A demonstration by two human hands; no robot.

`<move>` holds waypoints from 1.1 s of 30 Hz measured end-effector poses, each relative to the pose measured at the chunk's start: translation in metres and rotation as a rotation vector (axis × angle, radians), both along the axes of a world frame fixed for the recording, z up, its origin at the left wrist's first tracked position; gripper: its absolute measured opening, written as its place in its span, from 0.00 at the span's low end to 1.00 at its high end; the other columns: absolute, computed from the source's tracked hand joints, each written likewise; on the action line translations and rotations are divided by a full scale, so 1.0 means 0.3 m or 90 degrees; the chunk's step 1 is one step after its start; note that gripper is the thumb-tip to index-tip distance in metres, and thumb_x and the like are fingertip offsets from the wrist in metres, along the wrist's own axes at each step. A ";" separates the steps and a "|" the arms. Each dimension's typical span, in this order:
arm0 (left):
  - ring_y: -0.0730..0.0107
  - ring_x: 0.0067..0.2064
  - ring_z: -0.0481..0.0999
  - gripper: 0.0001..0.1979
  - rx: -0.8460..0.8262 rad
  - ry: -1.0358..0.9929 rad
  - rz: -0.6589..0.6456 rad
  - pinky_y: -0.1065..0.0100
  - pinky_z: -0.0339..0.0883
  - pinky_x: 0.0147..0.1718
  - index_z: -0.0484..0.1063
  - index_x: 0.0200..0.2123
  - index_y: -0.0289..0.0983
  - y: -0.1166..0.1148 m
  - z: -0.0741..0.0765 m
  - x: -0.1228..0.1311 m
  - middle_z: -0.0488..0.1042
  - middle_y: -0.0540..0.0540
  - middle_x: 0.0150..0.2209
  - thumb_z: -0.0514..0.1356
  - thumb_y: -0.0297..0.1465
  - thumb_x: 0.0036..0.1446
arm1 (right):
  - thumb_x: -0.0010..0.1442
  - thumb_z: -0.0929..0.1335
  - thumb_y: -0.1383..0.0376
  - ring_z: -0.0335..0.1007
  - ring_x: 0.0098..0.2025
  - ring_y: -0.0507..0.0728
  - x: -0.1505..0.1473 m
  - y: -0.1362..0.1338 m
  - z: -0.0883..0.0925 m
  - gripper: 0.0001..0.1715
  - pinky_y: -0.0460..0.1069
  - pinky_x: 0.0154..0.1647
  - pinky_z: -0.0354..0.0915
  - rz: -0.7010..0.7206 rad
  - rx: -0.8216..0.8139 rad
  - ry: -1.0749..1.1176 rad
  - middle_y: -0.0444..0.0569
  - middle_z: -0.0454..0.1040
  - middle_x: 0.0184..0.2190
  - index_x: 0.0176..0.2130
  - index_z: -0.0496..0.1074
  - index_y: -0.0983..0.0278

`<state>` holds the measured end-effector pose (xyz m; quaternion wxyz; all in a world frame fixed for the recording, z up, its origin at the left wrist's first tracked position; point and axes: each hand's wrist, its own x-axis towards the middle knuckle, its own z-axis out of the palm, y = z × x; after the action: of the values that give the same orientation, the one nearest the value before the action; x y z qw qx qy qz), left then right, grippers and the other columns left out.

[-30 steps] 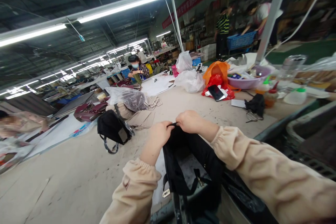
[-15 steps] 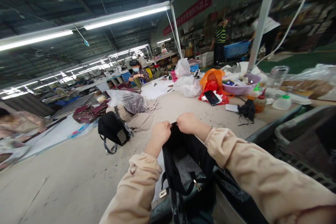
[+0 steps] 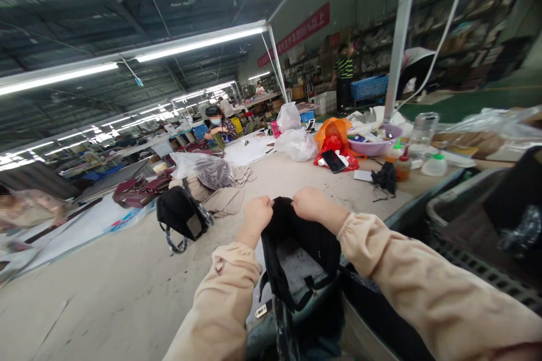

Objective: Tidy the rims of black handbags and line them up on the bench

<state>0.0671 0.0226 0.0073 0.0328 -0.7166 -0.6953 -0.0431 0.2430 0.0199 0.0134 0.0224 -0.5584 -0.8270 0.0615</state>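
The beige table (image 3: 127, 276) bears a black bag (image 3: 175, 208), a purple basin (image 3: 376, 149) and 3 bottles (image 3: 402, 168).

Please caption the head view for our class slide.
Left hand and right hand grip a black fabric piece; a black bag sits on the worktable.

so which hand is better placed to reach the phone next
Likely the right hand: it looks nearer the phone than the left hand. Both hands grip the black fabric, so it would first let go.
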 end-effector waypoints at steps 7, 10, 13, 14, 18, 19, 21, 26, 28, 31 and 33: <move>0.63 0.40 0.76 0.17 0.016 -0.033 -0.003 0.66 0.63 0.36 0.76 0.37 0.39 -0.012 -0.017 0.001 0.79 0.42 0.36 0.48 0.39 0.63 | 0.63 0.62 0.52 0.69 0.47 0.58 0.018 -0.012 0.009 0.23 0.58 0.49 0.65 -0.027 -0.013 0.021 0.54 0.73 0.46 0.46 0.71 0.66; 0.64 0.42 0.76 0.17 0.006 -0.056 -0.037 0.68 0.64 0.39 0.76 0.40 0.40 -0.021 -0.013 -0.009 0.79 0.43 0.39 0.50 0.39 0.62 | 0.62 0.59 0.46 0.71 0.46 0.60 0.052 -0.027 0.003 0.30 0.54 0.46 0.64 -0.017 -0.029 0.038 0.57 0.76 0.42 0.41 0.75 0.66; 0.66 0.44 0.75 0.16 -0.006 -0.074 -0.083 0.70 0.64 0.42 0.75 0.45 0.42 -0.019 0.002 0.000 0.79 0.46 0.42 0.53 0.41 0.60 | 0.60 0.60 0.45 0.72 0.45 0.61 0.071 -0.043 -0.005 0.30 0.51 0.43 0.64 -0.007 -0.040 0.052 0.57 0.77 0.41 0.41 0.77 0.64; 0.67 0.44 0.75 0.16 -0.009 -0.076 -0.097 0.71 0.64 0.42 0.75 0.45 0.42 -0.015 0.008 0.009 0.79 0.47 0.42 0.53 0.42 0.60 | 0.59 0.61 0.46 0.73 0.44 0.61 0.073 -0.047 -0.006 0.29 0.50 0.42 0.64 -0.007 -0.043 0.053 0.56 0.77 0.41 0.42 0.77 0.64; 0.67 0.42 0.75 0.15 -0.017 -0.064 -0.106 0.70 0.63 0.42 0.77 0.38 0.41 0.013 0.024 0.050 0.79 0.45 0.40 0.53 0.40 0.60 | 0.58 0.61 0.47 0.74 0.42 0.61 0.078 -0.075 0.001 0.28 0.50 0.39 0.65 -0.021 -0.040 0.053 0.57 0.78 0.39 0.40 0.78 0.64; 0.66 0.42 0.75 0.15 -0.020 -0.058 -0.098 0.70 0.63 0.41 0.78 0.36 0.40 0.020 0.025 0.058 0.79 0.44 0.38 0.53 0.39 0.60 | 0.59 0.61 0.47 0.74 0.42 0.61 0.082 -0.086 0.003 0.28 0.50 0.39 0.65 -0.027 -0.034 0.052 0.57 0.78 0.39 0.39 0.78 0.64; 0.66 0.40 0.76 0.14 -0.024 -0.051 -0.080 0.69 0.64 0.40 0.78 0.34 0.39 0.033 0.024 0.066 0.79 0.43 0.36 0.53 0.37 0.60 | 0.59 0.61 0.47 0.74 0.42 0.62 0.094 -0.111 0.004 0.28 0.51 0.39 0.66 -0.043 -0.020 0.049 0.58 0.78 0.38 0.39 0.78 0.65; 0.63 0.40 0.75 0.14 -0.028 -0.058 -0.058 0.67 0.64 0.40 0.77 0.34 0.39 0.053 0.010 0.073 0.78 0.42 0.36 0.53 0.37 0.59 | 0.61 0.60 0.57 0.74 0.42 0.64 0.111 -0.165 -0.012 0.22 0.53 0.41 0.66 -0.080 0.018 0.036 0.61 0.78 0.37 0.40 0.78 0.67; 0.63 0.40 0.75 0.13 -0.031 -0.072 -0.052 0.67 0.64 0.40 0.76 0.33 0.39 0.058 0.003 0.079 0.78 0.42 0.35 0.54 0.37 0.59 | 0.62 0.60 0.60 0.74 0.43 0.64 0.107 -0.174 -0.019 0.21 0.53 0.42 0.65 -0.085 0.031 0.032 0.61 0.78 0.38 0.40 0.78 0.67; 0.63 0.40 0.75 0.13 -0.035 -0.104 -0.044 0.66 0.63 0.40 0.76 0.32 0.37 0.060 0.000 0.084 0.78 0.42 0.34 0.54 0.36 0.58 | 0.62 0.60 0.60 0.74 0.43 0.64 0.098 -0.176 -0.023 0.21 0.53 0.42 0.65 -0.087 0.045 0.029 0.62 0.78 0.38 0.39 0.78 0.67; 0.63 0.39 0.75 0.13 -0.046 -0.135 -0.048 0.66 0.64 0.39 0.76 0.31 0.36 0.058 0.008 0.077 0.78 0.42 0.33 0.54 0.36 0.58 | 0.63 0.59 0.60 0.74 0.42 0.63 0.097 -0.177 -0.025 0.21 0.52 0.42 0.66 -0.090 0.050 0.029 0.62 0.78 0.38 0.39 0.77 0.67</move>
<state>0.0901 0.0399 0.0099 -0.0680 -0.7343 -0.6687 -0.0947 0.2720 -0.0331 0.0059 0.0673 -0.6127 -0.7864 0.0402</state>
